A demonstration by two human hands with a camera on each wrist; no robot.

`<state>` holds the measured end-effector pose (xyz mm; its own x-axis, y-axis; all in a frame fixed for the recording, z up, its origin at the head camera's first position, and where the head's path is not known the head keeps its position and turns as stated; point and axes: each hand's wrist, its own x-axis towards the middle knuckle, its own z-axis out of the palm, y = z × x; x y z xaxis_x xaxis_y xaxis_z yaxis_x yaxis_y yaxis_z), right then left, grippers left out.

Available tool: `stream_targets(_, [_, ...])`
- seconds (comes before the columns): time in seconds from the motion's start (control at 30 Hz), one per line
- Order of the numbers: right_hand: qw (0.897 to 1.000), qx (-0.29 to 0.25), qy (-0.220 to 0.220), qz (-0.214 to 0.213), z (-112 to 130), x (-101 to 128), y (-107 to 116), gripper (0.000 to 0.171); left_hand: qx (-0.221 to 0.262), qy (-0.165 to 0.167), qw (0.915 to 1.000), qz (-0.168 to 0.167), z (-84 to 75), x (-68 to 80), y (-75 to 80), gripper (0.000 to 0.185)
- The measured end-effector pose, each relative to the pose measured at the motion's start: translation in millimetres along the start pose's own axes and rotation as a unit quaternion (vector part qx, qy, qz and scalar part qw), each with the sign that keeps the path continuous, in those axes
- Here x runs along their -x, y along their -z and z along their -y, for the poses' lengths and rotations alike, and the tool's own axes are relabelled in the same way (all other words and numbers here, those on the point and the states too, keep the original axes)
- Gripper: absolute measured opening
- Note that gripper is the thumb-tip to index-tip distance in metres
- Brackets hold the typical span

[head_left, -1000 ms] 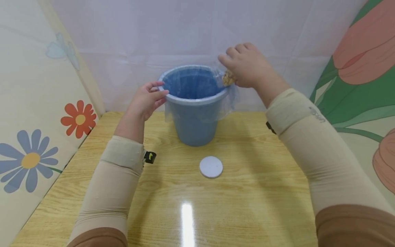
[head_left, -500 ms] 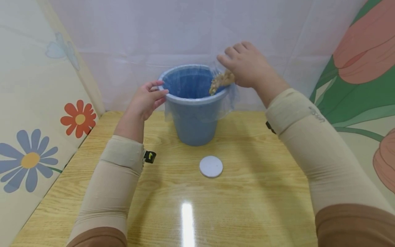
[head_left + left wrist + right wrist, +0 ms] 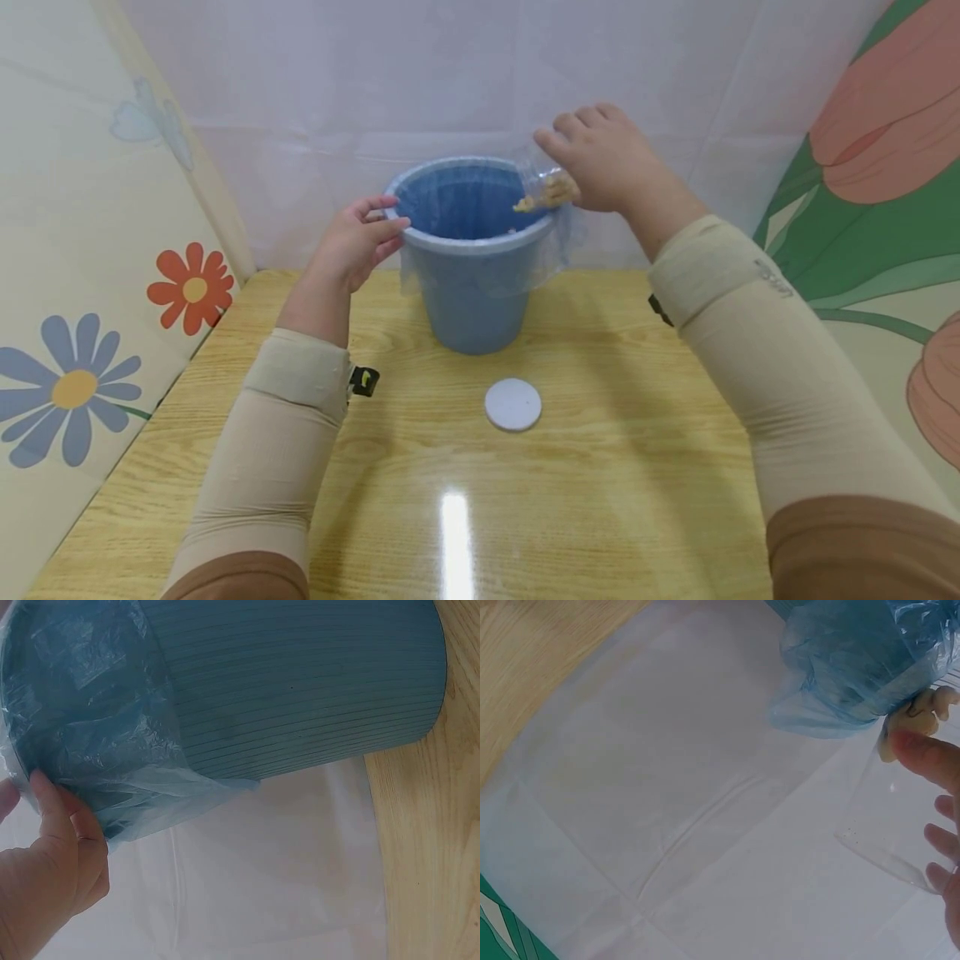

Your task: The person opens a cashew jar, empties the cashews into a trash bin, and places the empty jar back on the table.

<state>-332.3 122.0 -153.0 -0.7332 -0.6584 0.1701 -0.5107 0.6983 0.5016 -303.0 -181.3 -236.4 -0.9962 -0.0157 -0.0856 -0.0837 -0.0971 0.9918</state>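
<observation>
The right hand [image 3: 603,158] is curled around a clear plastic cup [image 3: 900,817], tipped over the rim of the blue bin [image 3: 472,250] at about 2 o'clock of its mouth, and a few pale food scraps [image 3: 534,200] cling at the cup's lip, partly out over the opening. In the right wrist view the cup looks nearly empty, with only a clump of scraps [image 3: 919,720] at its mouth beside the thumb. The left hand [image 3: 352,242] grips the bin's rim at about 9 o'clock, thumb inside and fingers outside, pinching the thin plastic liner [image 3: 112,750] against the edge. The bin stands upright at the 12 o'clock end of the wooden tabletop [image 3: 615,467], close to the white backdrop. A round white lid [image 3: 513,405] lies flat on the tabletop at 6 o'clock of the bin, apart from it and from both hands. The step in hand appears to be the tail end of emptying the cup into the bin. The next move likely calls for a shake or a steeper tilt to free the stuck scraps, with the cup's mouth inside the rim and the left hand bracing the bin.
</observation>
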Motion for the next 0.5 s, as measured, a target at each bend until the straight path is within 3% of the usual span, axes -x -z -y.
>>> stream_targets(0.5, [1.0, 0.002, -0.005, 0.0, 0.5, -0.6, -1.4, 0.078, -0.006, -0.003, 1.0, -0.004, 0.5, -0.4, 0.1, 0.053])
